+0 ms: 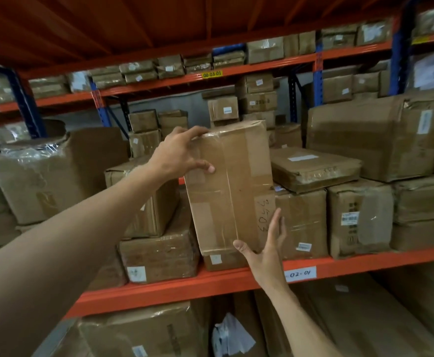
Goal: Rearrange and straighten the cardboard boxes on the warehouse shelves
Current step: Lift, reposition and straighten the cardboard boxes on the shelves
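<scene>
Our left hand [178,153] grips the tall taped cardboard box [230,186] at its upper left corner; our right hand [267,247] cups its lower right edge, fingers straight, above the orange shelf beam [185,284].

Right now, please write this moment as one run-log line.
left hand: grips top corner of tall box | right hand: supports lower edge, fingers straight | box: upright, slightly tilted, above orange shelf beam

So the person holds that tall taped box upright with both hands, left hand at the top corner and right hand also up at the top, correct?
Not quite. The left hand does grip the top corner of the tall taped box, but the right hand is down at its bottom right corner, fingers straight against the side. The head view shows this; the rest stands.
</scene>
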